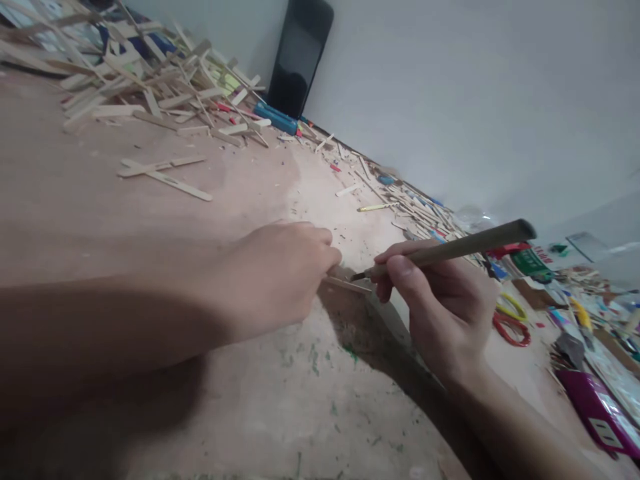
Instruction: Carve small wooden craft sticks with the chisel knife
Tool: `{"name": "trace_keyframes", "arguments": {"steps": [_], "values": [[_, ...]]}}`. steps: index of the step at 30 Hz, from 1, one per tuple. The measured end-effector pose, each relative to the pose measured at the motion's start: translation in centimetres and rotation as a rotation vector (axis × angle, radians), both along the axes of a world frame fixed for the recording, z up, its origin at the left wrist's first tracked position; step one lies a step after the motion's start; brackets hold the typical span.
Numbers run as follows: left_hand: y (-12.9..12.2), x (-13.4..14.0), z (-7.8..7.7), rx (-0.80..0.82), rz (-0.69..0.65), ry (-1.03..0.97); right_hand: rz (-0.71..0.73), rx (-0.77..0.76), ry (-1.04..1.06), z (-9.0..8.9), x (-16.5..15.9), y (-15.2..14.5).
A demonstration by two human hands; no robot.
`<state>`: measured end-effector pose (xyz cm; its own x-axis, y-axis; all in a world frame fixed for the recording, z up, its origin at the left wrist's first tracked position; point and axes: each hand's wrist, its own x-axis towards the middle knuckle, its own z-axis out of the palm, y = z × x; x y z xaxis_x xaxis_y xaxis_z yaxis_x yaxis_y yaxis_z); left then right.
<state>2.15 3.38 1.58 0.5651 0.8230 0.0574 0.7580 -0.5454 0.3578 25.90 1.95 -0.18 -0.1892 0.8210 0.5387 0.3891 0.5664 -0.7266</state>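
My left hand (280, 270) is closed, its fingers pinching a thin wooden craft stick (350, 285) whose end sticks out to the right. In my right hand (440, 307) is a slim wooden-handled tool (465, 241), gripped like a pen and slanting up to the right. Its small dark tip is at the stick, just beyond my left fingertips; whether it touches the wood I cannot tell. Part of the stick is hidden by my left hand.
Piled craft sticks (170, 87) lie at the back left, with two crossed sticks (163, 175) nearer. A dark phone (300, 60) leans on the wall. Thin wood strips (420, 212) line the back edge. Red-handled scissors (511, 330) and a purple box (595, 407) sit at the right.
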Motion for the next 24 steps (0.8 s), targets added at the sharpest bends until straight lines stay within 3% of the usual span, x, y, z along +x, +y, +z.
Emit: {"name": "trace_keyframes", "arguments": {"steps": [10,24], "values": [[-0.22,0.46,0.75,-0.09,0.017,0.089,0.016,0.007,-0.028,-0.29,-0.29,0.31],[-0.11,0.42,0.61,-0.074,0.007,0.119,-0.044,-0.001,-0.048,-0.12,-0.42,-0.23]]}}
